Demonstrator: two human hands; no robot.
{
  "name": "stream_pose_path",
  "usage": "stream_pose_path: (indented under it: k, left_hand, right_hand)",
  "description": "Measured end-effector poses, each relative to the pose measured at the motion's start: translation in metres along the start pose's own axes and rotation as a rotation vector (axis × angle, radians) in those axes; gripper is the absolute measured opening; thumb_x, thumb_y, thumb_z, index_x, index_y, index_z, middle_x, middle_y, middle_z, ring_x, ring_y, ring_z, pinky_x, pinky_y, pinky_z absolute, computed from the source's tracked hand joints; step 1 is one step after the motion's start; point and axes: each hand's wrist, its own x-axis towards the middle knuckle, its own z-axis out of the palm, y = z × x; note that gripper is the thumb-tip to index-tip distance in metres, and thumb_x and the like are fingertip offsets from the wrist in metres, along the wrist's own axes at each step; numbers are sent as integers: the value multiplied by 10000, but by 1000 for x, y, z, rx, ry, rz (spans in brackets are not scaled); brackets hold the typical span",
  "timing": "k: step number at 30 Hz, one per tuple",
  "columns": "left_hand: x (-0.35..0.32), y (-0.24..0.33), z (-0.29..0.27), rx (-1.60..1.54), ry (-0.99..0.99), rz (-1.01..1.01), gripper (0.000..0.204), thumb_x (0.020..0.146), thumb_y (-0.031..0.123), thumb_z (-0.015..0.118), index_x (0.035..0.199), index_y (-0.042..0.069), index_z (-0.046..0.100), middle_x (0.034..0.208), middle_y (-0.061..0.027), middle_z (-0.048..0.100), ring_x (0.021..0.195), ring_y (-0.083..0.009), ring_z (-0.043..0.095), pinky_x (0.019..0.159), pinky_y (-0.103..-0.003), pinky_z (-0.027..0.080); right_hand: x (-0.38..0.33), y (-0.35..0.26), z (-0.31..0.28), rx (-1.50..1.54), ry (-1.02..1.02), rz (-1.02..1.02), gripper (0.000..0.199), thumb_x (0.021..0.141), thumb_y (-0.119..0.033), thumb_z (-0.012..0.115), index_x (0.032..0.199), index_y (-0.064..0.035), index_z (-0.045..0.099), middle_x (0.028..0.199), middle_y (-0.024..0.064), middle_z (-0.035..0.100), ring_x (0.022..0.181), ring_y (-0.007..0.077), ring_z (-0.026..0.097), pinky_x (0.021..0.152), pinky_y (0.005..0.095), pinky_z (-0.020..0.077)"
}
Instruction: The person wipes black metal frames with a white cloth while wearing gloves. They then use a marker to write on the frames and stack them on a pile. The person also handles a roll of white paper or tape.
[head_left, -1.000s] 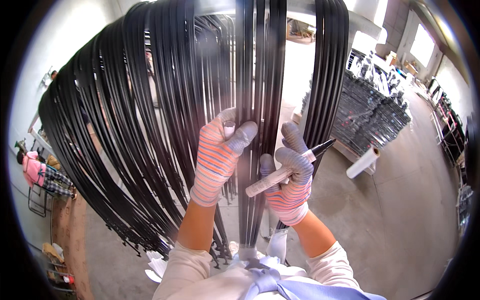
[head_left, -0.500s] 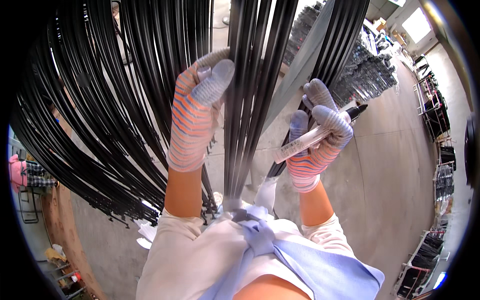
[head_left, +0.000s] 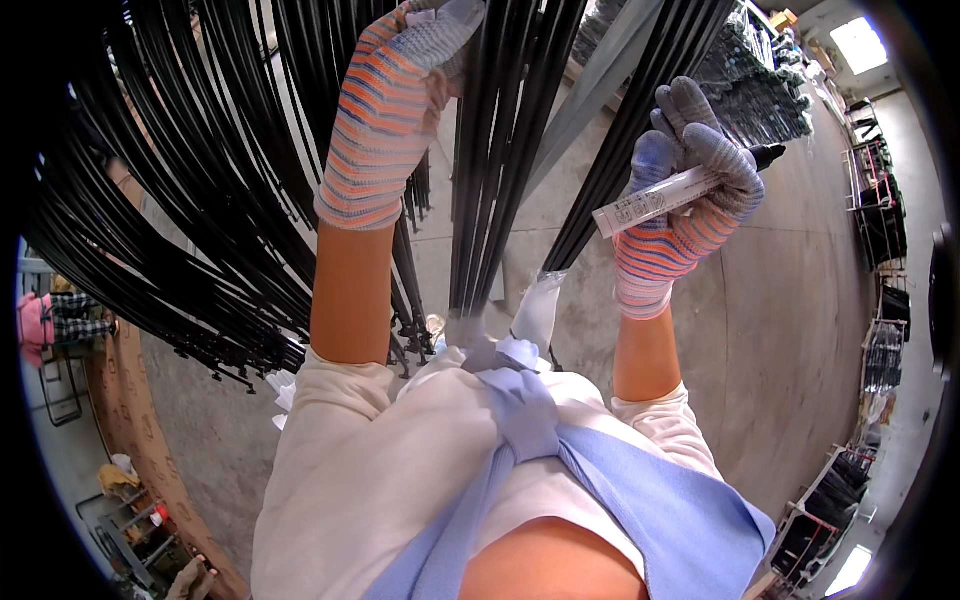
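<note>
Head view, looking steeply down: a big curtain of long black rods (head_left: 180,200) fills the upper left and top centre of the frame, hanging in dense bunches w/ their lower ends fanning out over the concrete floor (head_left: 780,330). They look thin, stiff-ish but springy, prob. smooth and a bit slippery, light one by one yet hefty as a bundle. Best grip, I'd say: wrap the fingers round a small cluster high up, not the loose tips, which would whip about.

Centre bunch (head_left: 500,170) drops straight down the middle of the frame twd the person's chest. Left hand (head_left: 385,110), striped knit glove, sits at top centre-left, closed round a few rods of that group; fingertips run off the top edge, so how tight the grip is I can't fully tell.

Right hand (head_left: 685,190), same glove type, is at upper right, fist curled shut on a white marker pen (head_left: 670,192) w/ black cap pointing to the right edge. It's just beside another slanting bunch; whether the knuckles touch those rods, can't tell. Pen's light, rigid, easy: a mid-barrel grip as shown looks fine.

Small stuff: a clear plastic wrap (head_left: 537,310) dangles at centre, just above the pale blue apron knot (head_left: 520,395). More dark racks (head_left: 760,90) stand in the upper right.
</note>
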Motion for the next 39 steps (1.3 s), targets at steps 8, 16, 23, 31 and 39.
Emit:
stream_pose_path:
  k: [8,16,23,31,39]
  left_hand:
    - [-9,15,30,693,178,59,274,761,75,606,1021,-1,562,836,-40,591,700,-99,526,674,-226,439]
    - [-2,-5,33,497,266,187,345,778,212,639,1015,-1,507,877,-5,541,805,-71,506,728,-215,418]
    - [-5,-5,40,423,503,152,342,749,247,674,956,0,559,772,12,565,657,-46,489,589,-183,390]
    - [-3,0,38,410,514,117,374,738,310,679,907,6,541,684,25,534,563,-31,456,501,-171,370]
    - [-2,6,35,391,443,17,334,741,251,697,938,45,522,767,57,507,650,-6,411,586,-154,335]
  right_hand:
    - [-1,-4,8,-125,-246,-40,267,708,13,570,945,-29,456,1057,245,534,736,268,596,776,342,450]
    - [91,-20,74,-488,-333,-554,157,625,-192,609,733,-119,522,1003,201,519,834,363,488,647,445,417]
    - [125,-8,69,-558,-559,-794,163,712,-252,556,858,-179,554,1068,197,551,1067,384,464,900,455,385]
    - [130,0,64,-508,-664,-806,206,696,-284,531,877,-186,533,1102,127,540,1092,327,474,966,422,336]
    - [139,9,62,-455,-550,-831,225,706,-227,570,907,-141,518,1150,147,510,1071,361,469,896,449,383]
